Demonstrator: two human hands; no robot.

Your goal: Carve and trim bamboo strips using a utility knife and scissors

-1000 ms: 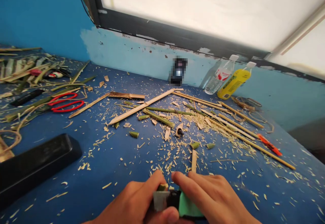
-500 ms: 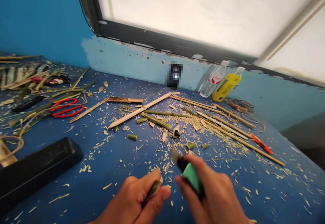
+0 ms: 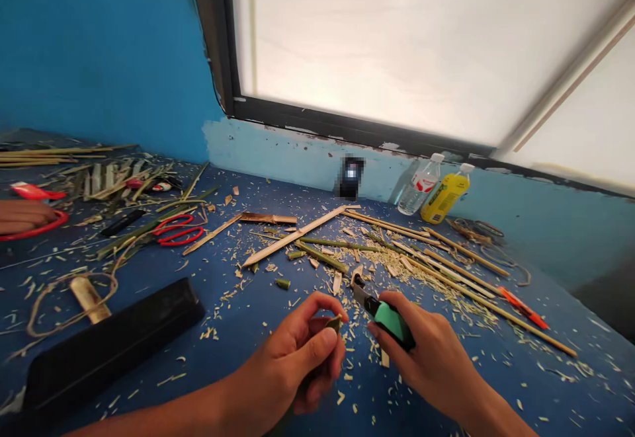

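My left hand is closed around a short green bamboo piece; its cut end shows between thumb and forefinger, the rest being hidden by the palm. In my right hand is a utility knife with a green and black handle. Its blade is out and points up and left, apart from the bamboo piece. Pale shavings lie on the blue table beneath both hands. Beyond the knife are a long pointed bamboo strip and a green bamboo stick.
A long black case lies at front left, with red-handled scissors behind it. Another person's hand is at the far left edge. Two bottles, one clear and one yellow, stand by the wall. An orange cutter lies right.
The view has shifted left and up, bringing another person's hand in at the left. My left hand has turned, its fingers curling around the bamboo piece. The knife stays in my right hand.
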